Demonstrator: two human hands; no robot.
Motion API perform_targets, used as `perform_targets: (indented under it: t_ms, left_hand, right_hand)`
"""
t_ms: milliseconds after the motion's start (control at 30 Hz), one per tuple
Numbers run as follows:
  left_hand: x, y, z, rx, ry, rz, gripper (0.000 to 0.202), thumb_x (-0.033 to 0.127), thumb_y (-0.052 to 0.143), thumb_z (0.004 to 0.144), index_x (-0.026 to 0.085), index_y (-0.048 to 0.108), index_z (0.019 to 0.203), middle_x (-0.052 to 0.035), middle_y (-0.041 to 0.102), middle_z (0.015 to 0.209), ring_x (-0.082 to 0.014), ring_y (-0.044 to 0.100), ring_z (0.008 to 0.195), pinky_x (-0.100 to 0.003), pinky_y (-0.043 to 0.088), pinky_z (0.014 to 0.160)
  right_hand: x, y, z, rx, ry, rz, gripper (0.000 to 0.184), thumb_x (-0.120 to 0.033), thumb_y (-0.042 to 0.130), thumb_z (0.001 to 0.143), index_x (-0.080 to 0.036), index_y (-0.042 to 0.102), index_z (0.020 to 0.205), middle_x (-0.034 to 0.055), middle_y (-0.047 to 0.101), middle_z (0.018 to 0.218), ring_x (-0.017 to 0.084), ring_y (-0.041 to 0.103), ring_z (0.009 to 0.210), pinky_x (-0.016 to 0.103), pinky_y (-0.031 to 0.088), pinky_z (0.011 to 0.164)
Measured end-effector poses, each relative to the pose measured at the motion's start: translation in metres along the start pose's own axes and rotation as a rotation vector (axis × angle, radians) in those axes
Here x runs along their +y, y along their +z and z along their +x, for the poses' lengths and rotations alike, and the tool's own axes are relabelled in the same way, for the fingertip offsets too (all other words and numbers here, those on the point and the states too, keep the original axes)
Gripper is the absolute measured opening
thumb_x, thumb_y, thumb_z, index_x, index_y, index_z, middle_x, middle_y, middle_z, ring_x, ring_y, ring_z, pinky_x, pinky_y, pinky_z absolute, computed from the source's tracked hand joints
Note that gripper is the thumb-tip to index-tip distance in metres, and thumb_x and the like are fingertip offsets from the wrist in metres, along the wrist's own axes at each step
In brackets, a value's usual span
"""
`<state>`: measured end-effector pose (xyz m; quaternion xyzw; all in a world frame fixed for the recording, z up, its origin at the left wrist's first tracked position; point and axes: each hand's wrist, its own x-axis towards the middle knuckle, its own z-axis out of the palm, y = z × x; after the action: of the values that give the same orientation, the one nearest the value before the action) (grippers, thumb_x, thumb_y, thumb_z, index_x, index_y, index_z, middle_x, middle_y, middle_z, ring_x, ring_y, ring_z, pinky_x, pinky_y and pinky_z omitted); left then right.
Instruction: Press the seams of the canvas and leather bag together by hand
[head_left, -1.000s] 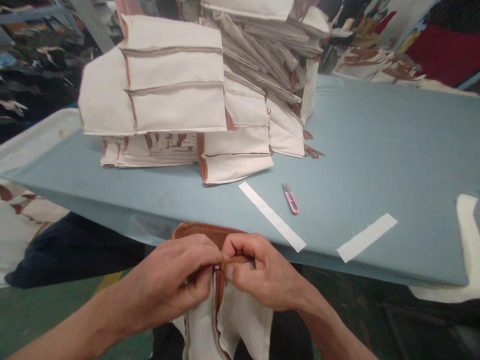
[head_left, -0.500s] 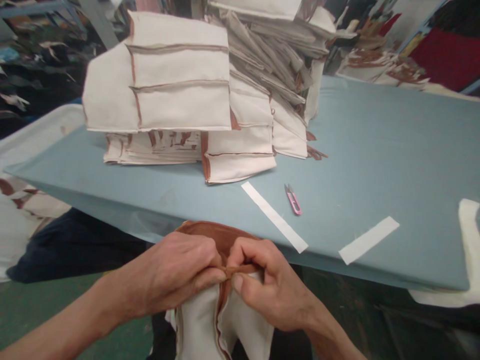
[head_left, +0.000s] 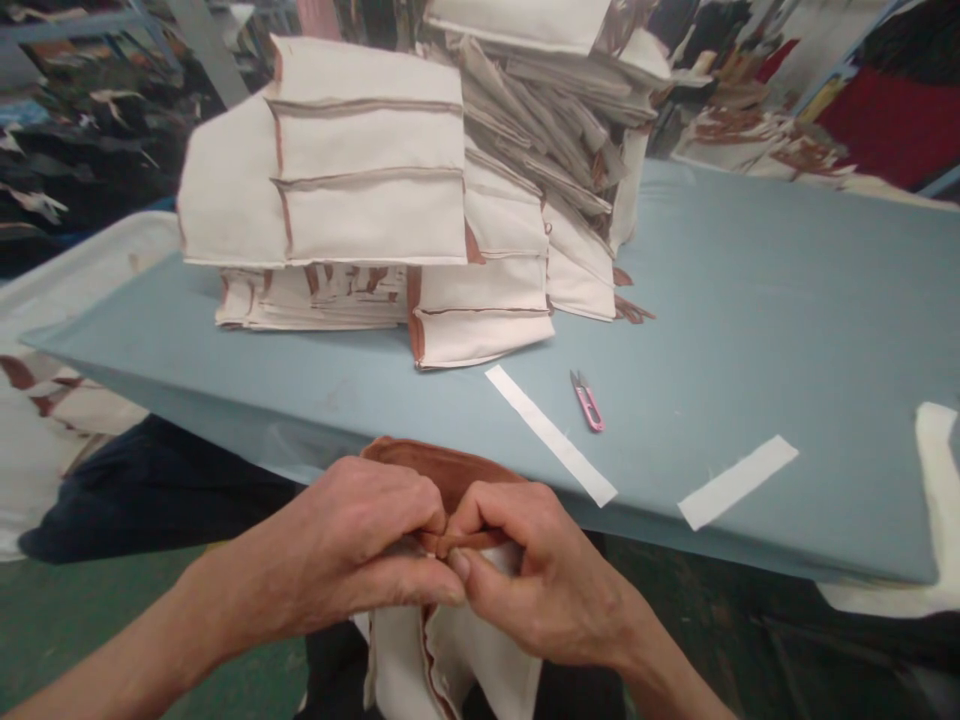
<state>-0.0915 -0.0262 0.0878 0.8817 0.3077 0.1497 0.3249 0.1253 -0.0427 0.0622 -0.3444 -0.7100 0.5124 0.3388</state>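
Observation:
A cream and brown sewn fabric piece (head_left: pixel 484 640) hangs over my lap, its brown part (head_left: pixel 442 468) resting against the table's near edge. My left hand (head_left: pixel 375 540) pinches the brown edging near the middle of the piece. Close beside it, thumbs almost touching, my right hand (head_left: pixel 532 570) grips the same edging between thumb and bent fingers. The exact spot under the fingertips is partly hidden. Below the hands, a brown-edged seam runs down between two cream panels.
On the blue-covered table (head_left: pixel 750 330) lie pink thread snips (head_left: pixel 586 402), one white strip (head_left: pixel 551 436) and another white strip (head_left: pixel 739 482). Stacks of cream sewn pieces (head_left: pixel 367 220) and folded grey-beige pieces (head_left: pixel 547 130) stand at the back left and middle.
My left thumb has shifted right and down, now covering more of the seam by my right thumb. The fabric below the hands has moved slightly. Both hands keep hold of the edging.

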Motion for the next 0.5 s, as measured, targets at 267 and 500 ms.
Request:
perform_targets:
  t_ms: [267, 500]
  left_hand:
    - [0.019, 0.003, -0.009, -0.047, -0.095, -0.005, 0.030, 0.025, 0.056, 0.105, 0.022, 0.048, 0.076, 0.0072, 0.056, 0.074, -0.0112, 0.052, 0.066, -0.026, 0.035, 0.065]
    - [0.027, 0.033, -0.025, 0.124, -0.119, -0.061, 0.039, 0.028, 0.042, 0.108, 0.022, 0.046, 0.069, 0.0054, 0.055, 0.064, -0.0114, 0.054, 0.062, -0.025, 0.039, 0.063]
  right_hand:
    - [-0.008, -0.006, -0.014, 0.028, -0.111, -0.171, 0.015, -0.009, 0.062, 0.081, -0.021, 0.055, 0.074, -0.0064, 0.058, 0.066, 0.009, 0.051, 0.061, 0.024, 0.035, 0.064]
    - [-0.005, -0.017, -0.020, 0.070, -0.062, -0.178, 0.018, -0.033, 0.073, 0.084, -0.022, 0.060, 0.079, -0.0047, 0.063, 0.073, 0.013, 0.058, 0.071, 0.027, 0.038, 0.075]
